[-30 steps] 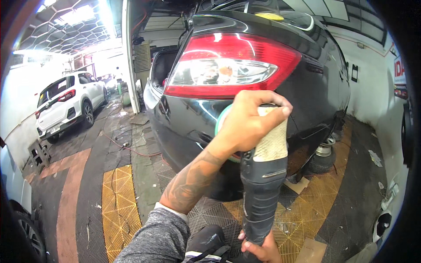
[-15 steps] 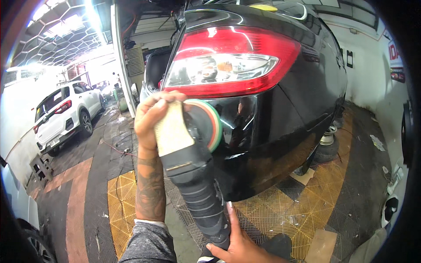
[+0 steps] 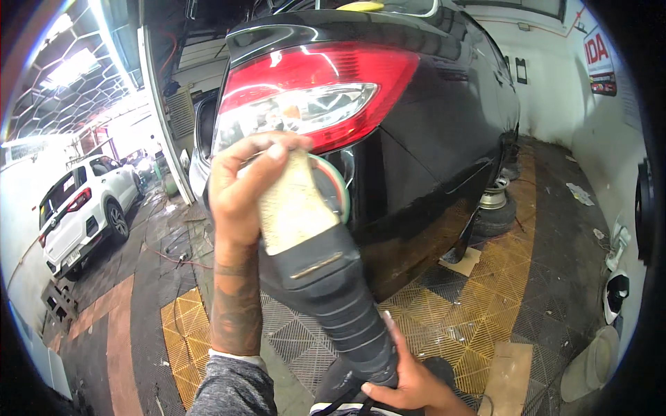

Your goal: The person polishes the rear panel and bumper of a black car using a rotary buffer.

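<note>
A black rotary car polisher with a worn, pale yellow head cover is held between my two hands. My left hand wraps round the polisher's head, its fingers over the top. Round the rear of the handle, my right hand is closed. The green-edged polishing pad faces the bumper of a black car, just below the red and clear tail light. Most of the pad is hidden behind the head, and I cannot tell whether it touches the paint.
A white car stands at the far left, near a hollow block. On the right are a wheel near the wall and a pale bucket. Cardboard lies on the yellow and black floor tiles.
My view has turned right, so the car and tail light sit farther left in it. The polisher slants more, its handle end farther right. Both hands keep their hold.
</note>
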`<state>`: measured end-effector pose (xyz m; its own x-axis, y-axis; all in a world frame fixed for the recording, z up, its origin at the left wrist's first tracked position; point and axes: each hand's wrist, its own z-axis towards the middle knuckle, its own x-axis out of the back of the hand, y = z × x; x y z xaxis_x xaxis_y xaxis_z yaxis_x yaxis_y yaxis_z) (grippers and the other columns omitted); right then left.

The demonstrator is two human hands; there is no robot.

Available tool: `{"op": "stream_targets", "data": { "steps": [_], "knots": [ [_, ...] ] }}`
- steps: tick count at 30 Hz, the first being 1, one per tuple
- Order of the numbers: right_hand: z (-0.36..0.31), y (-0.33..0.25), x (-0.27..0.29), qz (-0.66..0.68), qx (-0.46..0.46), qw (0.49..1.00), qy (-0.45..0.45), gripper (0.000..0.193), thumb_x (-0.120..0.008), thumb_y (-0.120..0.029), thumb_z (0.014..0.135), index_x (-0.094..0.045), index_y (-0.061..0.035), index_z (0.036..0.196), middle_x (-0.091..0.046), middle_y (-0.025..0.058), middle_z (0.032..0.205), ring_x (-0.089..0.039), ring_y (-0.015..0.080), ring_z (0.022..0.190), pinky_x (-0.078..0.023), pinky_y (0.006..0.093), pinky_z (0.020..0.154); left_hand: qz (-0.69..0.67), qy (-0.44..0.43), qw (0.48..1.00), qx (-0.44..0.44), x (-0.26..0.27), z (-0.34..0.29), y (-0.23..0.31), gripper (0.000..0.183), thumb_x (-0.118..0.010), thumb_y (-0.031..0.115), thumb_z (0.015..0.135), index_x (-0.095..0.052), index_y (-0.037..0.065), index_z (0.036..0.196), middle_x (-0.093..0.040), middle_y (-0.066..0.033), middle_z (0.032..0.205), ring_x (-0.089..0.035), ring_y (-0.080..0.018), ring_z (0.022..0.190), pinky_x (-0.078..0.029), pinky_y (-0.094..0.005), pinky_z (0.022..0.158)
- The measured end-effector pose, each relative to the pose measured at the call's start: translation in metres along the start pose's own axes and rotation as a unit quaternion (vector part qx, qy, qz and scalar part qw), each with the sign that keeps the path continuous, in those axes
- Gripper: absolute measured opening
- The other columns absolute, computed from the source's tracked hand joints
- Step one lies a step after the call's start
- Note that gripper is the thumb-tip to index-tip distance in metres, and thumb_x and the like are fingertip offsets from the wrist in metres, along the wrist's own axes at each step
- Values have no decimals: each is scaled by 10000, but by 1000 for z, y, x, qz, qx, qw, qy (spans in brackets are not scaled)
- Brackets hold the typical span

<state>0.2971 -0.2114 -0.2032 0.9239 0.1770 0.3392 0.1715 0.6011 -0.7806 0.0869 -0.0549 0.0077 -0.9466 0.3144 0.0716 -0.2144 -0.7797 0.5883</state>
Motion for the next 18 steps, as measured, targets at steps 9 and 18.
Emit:
{"op": "stream_targets", "data": {
  "steps": [9,18],
  "knots": [
    [-33,72,47,355,-79,931,40,749,-711,-74,806,-269,55,1397,-606,199,1040,-639,179,724,-558,304,580,201,-56,975,-75,-118,38,-32,288,-671,274,872,-747,7,946,-732,-88,835,-674,-124,776,-528,-285,725],
    [-39,90,27,373,-101,921,41,605,-702,-107,772,-423,70,1279,-615,192,1001,-640,211,682,-557,338,610,173,-70,982,-39,-133,27,-31,239,-700,237,838,-744,6,882,-696,-88,701,-660,-124,679,-518,-291,659]
  ]
}}
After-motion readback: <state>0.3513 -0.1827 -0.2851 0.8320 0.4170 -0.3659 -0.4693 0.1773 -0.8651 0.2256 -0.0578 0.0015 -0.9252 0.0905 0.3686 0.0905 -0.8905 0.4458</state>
